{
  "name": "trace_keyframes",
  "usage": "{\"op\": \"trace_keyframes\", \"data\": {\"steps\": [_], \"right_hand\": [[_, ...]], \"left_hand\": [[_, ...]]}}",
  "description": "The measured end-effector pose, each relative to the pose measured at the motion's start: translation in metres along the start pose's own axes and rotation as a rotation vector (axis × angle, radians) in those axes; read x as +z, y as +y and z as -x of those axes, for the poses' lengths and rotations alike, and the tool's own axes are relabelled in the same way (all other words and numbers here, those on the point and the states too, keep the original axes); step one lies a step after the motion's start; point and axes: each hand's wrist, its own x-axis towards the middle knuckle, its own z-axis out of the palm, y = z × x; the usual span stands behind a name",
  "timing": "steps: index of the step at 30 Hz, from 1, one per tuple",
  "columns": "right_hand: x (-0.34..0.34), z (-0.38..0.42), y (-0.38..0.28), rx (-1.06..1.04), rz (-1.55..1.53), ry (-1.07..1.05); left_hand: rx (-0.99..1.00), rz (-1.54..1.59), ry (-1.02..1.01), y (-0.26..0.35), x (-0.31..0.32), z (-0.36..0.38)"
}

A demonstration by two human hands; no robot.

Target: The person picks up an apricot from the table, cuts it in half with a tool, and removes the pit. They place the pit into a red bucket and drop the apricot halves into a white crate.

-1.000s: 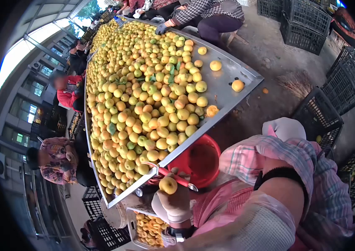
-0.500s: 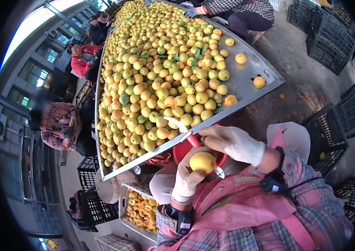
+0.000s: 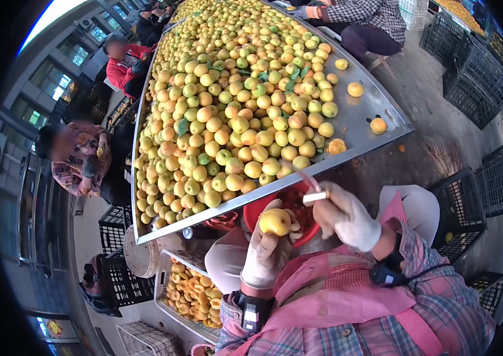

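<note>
A yellow fruit (image 3: 275,222) rests in my left hand (image 3: 265,255), whose gloved fingers curl round its underside. Just to the right, my gloved right hand (image 3: 346,219) grips a knife (image 3: 315,196), its blade blurred and pointing up and left. Both hands are above a red bucket (image 3: 251,217) with dark scraps inside, and apart from each other. Beyond them, a metal table (image 3: 376,101) bears a large heap of yellow-green fruit (image 3: 234,124) with some leaves.
Cut orange fruit fills a crate (image 3: 159,285) at lower left, beside a white bucket (image 3: 139,252). Black crates (image 3: 459,213) stand at right. Co-workers sit on both sides of the table; a person in red (image 3: 120,74) is at upper left.
My right hand has moved right and down, away from the fruit, and the knife has turned with it. My left hand with the fruit has shifted slightly left. The view has shifted a little.
</note>
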Motion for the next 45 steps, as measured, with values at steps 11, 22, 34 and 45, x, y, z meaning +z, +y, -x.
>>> {"op": "trace_keyframes", "data": {"steps": [11,22,34,45], "right_hand": [[0.011,0.011,0.024,-0.326,0.613,-0.065],[0.009,0.017,0.030,-0.313,0.737,-0.036],[0.016,0.024,0.011,-0.308,0.949,-0.020],[0.008,0.020,-0.002,-0.315,0.920,-0.145]], "left_hand": [[0.066,0.048,0.004,-0.003,0.014,-0.006],[0.056,-0.004,-0.076,-0.002,0.013,-0.007],[0.068,-0.229,-0.065,0.007,0.018,-0.002],[0.001,-0.407,-0.072,0.027,0.031,0.000]]}}
